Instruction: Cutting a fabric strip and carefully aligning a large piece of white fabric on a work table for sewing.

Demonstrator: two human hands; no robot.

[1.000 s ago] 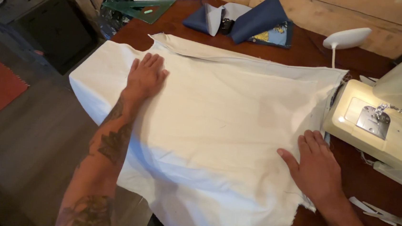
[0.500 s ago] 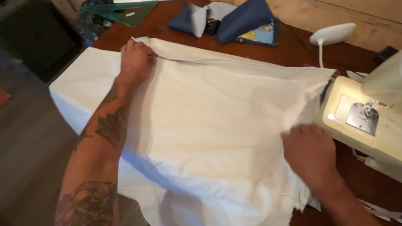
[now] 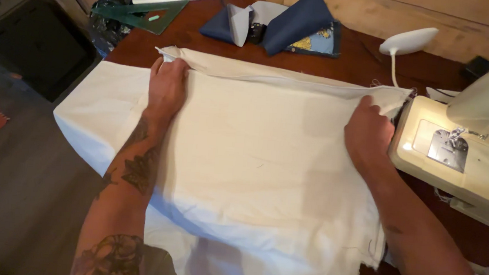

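where folded, both hands (image 3: 167, 88) gripping white cloth's (image 3: 266, 162) far edge

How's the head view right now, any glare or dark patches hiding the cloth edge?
Head view: sharp enough, no motion blur on the left hand or right hand. The sewing machine bed glows bright under its own light, near glare. The white cloth is evenly lit, with soft shadow under both forearms. The floor at left is dim.

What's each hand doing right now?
Left hand: closed on the far edge of the white cloth.
Right hand: gripping the same edge beside the sewing machine.
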